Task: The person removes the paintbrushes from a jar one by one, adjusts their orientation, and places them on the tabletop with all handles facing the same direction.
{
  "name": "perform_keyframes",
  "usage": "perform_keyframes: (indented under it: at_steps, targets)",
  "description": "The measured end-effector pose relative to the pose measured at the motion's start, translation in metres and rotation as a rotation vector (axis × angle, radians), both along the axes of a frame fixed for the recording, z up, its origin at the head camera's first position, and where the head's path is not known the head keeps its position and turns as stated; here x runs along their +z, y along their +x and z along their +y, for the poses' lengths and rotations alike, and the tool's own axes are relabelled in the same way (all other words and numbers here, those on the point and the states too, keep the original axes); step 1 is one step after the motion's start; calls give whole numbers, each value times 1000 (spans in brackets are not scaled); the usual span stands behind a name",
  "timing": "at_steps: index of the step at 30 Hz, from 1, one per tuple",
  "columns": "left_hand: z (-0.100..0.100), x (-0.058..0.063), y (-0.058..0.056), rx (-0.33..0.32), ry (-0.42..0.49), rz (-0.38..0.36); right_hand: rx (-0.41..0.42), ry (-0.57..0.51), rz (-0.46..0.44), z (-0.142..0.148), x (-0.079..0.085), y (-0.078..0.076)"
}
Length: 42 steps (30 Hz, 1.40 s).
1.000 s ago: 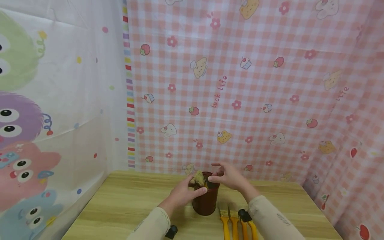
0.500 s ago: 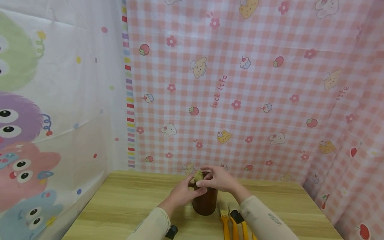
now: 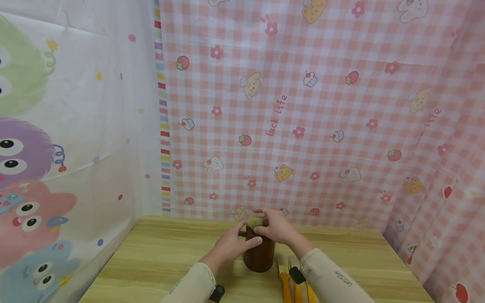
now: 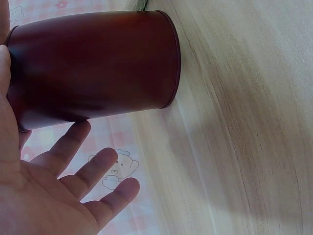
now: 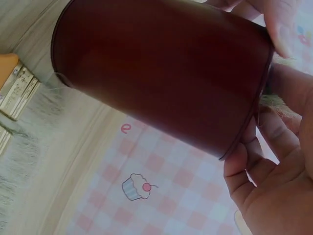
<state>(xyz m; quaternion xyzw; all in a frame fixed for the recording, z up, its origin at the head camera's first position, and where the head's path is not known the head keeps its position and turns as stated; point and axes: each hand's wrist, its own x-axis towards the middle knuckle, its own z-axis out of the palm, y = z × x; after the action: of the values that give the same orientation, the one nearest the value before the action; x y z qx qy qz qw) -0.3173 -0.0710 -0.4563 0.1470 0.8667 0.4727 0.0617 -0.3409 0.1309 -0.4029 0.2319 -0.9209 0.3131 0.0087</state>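
Note:
A dark red-brown cylindrical cup (image 3: pixel 260 254) stands upright on the table, with a brush's pale bristles (image 3: pixel 254 221) sticking up from its mouth. My left hand (image 3: pixel 230 245) holds the cup near its rim, thumb on the near side. In the left wrist view, the other fingers of that left hand (image 4: pixel 73 181) spread beside the cup wall (image 4: pixel 98 68). Over the opening, my right hand (image 3: pixel 278 227) pinches the bristles between thumb and fingers. The right wrist view has bristle strands (image 5: pixel 279 105) between the right hand's (image 5: pixel 279 166) fingers at the rim. The brush's handle is hidden inside the cup.
Several flat paintbrushes (image 3: pixel 285 282) with yellow-orange handles lie to the right of the cup, partly under the right sleeve (image 3: pixel 329 273). Small black devices (image 3: pixel 297 275) hang at the wrists. A pink checked cloth (image 3: pixel 288 126) hangs behind the wooden table (image 3: pixel 159 256).
My right hand has moved left onto the bristles, then slightly back right. The bristles have shifted from the cup's left side toward its middle. My left hand stays on the cup.

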Motion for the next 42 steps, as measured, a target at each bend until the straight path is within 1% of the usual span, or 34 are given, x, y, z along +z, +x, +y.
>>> perform_keyframes:
  at_steps: [6, 10, 13, 16, 22, 28, 32, 36, 42]
  targets:
    - [-1, -1, 1, -18, 9, 4, -14, -26, 17, 4, -3, -2]
    - [-1, -3, 0, -21, 20, 7, -10, -18, 47, 6, -5, -3]
    - [-1, -4, -1, -17, 18, 7, -15, -23, 44, 8, -5, -3]
    - [0, -4, -1, -13, 11, 4, -29, -56, 37, 11, -4, -3]
    - [1, -4, -2, 3, 4, 2, -74, -136, 45, 20, 2, -3]
    - [1, -3, -2, 9, -4, 18, -90, -189, 27, 28, 11, -6]
    - [2, -4, -2, 12, -1, 17, -120, -221, 12, 33, 17, -7]
    - [2, -5, -3, 14, 1, 20, -119, -281, -9, 39, 24, -8]
    - [2, -3, -2, 19, 4, 2, -134, -339, -60, 48, 31, -10]
